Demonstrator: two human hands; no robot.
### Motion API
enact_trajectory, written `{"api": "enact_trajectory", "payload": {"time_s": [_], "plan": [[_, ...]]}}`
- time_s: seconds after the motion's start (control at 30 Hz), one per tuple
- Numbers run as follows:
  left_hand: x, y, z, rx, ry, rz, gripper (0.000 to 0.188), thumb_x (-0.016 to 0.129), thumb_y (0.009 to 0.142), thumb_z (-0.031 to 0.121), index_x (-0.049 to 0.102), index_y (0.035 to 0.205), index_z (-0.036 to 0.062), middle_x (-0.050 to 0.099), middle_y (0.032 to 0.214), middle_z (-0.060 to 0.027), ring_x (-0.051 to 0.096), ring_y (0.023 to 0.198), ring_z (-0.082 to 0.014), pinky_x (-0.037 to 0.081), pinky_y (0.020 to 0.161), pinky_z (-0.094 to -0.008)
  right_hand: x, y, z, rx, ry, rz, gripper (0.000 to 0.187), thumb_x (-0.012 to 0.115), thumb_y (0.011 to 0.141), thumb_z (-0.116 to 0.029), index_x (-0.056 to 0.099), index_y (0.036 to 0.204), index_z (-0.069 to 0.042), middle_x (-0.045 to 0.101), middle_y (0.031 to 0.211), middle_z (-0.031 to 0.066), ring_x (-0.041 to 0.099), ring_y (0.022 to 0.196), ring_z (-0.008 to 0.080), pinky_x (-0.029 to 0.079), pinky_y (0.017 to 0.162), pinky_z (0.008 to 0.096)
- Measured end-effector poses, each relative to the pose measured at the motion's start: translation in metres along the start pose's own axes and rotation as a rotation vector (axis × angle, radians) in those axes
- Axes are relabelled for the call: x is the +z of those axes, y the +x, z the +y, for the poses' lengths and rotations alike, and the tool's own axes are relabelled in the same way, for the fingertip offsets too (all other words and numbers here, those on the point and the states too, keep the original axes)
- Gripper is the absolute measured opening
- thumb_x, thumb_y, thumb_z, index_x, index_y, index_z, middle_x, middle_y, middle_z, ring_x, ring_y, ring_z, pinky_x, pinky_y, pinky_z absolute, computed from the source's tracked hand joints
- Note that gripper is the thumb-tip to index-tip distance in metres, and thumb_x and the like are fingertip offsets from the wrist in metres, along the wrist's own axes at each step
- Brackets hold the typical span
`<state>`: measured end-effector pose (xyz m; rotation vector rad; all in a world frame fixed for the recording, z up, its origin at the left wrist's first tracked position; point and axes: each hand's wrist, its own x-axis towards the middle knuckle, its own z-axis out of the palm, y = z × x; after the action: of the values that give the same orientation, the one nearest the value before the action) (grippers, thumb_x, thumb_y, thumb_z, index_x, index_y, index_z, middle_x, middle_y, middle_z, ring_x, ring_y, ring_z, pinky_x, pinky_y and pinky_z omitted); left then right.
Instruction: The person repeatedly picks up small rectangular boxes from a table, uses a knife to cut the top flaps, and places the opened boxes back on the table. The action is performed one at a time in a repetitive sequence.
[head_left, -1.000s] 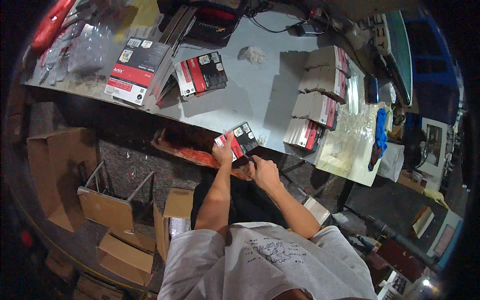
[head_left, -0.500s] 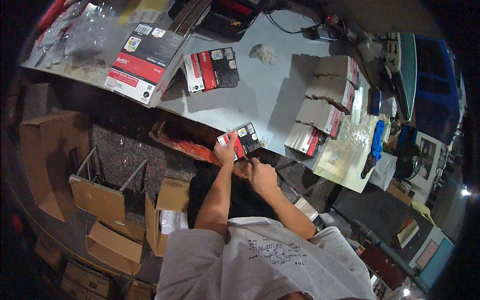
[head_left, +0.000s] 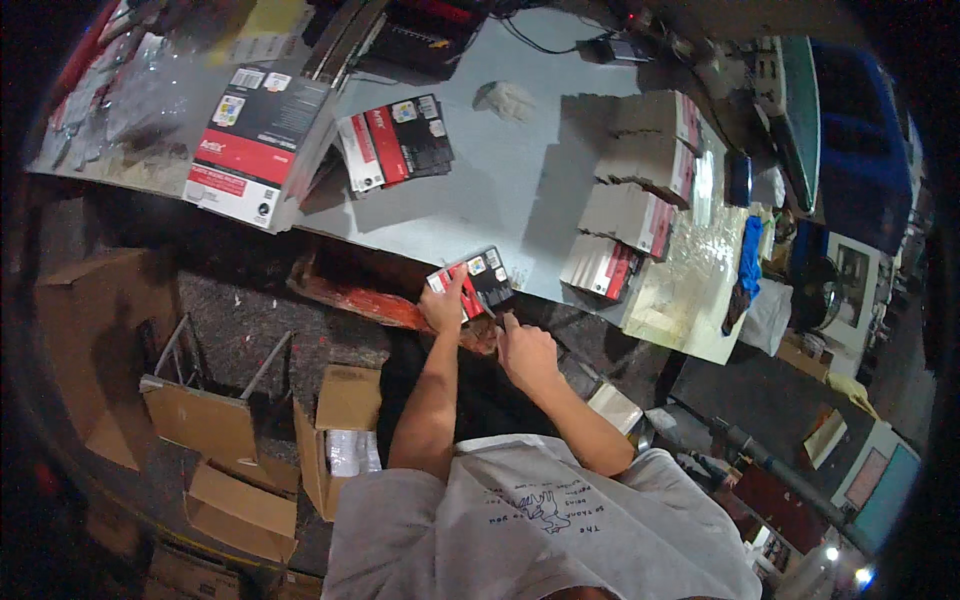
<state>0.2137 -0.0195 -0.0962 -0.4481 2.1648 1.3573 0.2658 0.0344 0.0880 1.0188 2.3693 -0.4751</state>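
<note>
My left hand [head_left: 442, 306] is gripping the pack [head_left: 485, 284] by its left side at the counter's [head_left: 450, 195] front edge; my right hand [head_left: 527, 354] is curling near its lower corner, hold unclear. I'm judging the pack light, stiff, slightly slick, best held by edges.

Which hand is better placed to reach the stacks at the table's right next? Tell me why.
Likely the right hand: it is nearer those stacks, while the left hand holds the printed pack. Whether the right hand holds something is hard to tell.
</note>
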Motion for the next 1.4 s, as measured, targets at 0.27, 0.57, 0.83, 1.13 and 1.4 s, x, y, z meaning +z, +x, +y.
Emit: {"api": "enact_trajectory", "payload": {"time_s": [0.27, 0.57, 0.83, 1.13, 1.4], "plan": [[-0.021, -0.009, 0.024, -0.038, -0.113, 0.043, 0.043, 0.074, 0.068, 0.041, 0.066, 0.078, -0.0001, 0.066, 0.074, -0.0118, 0.063, 0.066, -0.0215, 0.047, 0.063, -0.0345, 0.001, 0.0, 0.014, -0.04, 0.052, 0.07, 0.025, 0.051, 0.085, -0.025, 0.055, 0.094, -0.002, 0.059, 0.064, 0.0211, 0.06, 0.061, 0.0385, 0.048, 0.056, 0.0477], [-0.019, -0.008, 0.024, -0.06, -0.17, 0.031, 0.045, 0.073, 0.067, 0.042, 0.066, 0.077, -0.0011, 0.066, 0.073, -0.0124, 0.063, 0.066, -0.0231, 0.047, 0.062, -0.0365, 0.008, -0.001, 0.007, 0.012, 0.07, 0.042, 0.024, 0.05, 0.086, -0.026, 0.053, 0.087, -0.002, 0.059, 0.066, 0.0223, 0.06, 0.062, 0.0394, 0.049, 0.058, 0.0486], [-0.006, -0.014, 0.005, -0.161, 0.199, 0.026, 0.038, 0.074, 0.069, 0.036, 0.064, 0.077, 0.0005, 0.065, 0.073, -0.0086, 0.06, 0.066, -0.0174, 0.047, 0.062, -0.0325, 0.035, 0.04, -0.006, 0.007, -0.039, -0.06, 0.023, 0.047, 0.084, -0.022, 0.057, 0.086, -0.001, 0.063, 0.074, 0.0192, 0.064, 0.067, 0.033, 0.052, 0.059, 0.0443], [-0.009, -0.016, 0.008, -0.035, -0.121, -0.036, 0.041, 0.076, 0.066, 0.037, 0.065, 0.082, 0.0004, 0.066, 0.077, -0.01, 0.062, 0.067, -0.0191, 0.047, 0.064, -0.0329, 0.001, -0.017, 0.041, -0.005, -0.064, -0.008, 0.026, 0.05, 0.086, -0.027, 0.052, 0.1, -0.005, 0.062, 0.072, 0.0201, 0.061, 0.064, 0.0368, 0.049, 0.057, 0.0461], [-0.037, -0.021, 0.04, 0.023, -0.319, -0.296, 0.027, 0.077, 0.068, 0.023, 0.061, 0.079, 0.0038, 0.061, 0.072, -0.0023, 0.055, 0.063, -0.0101, 0.044, 0.058, -0.0266, -0.028, 0.006, 0.068, 0.134, 0.617, 0.387, 0.025, 0.051, 0.086, -0.017, 0.045, 0.103, 0.001, 0.056, 0.094, 0.0237, 0.055, 0.087, 0.0389, 0.044, 0.073, 0.0423]]}}
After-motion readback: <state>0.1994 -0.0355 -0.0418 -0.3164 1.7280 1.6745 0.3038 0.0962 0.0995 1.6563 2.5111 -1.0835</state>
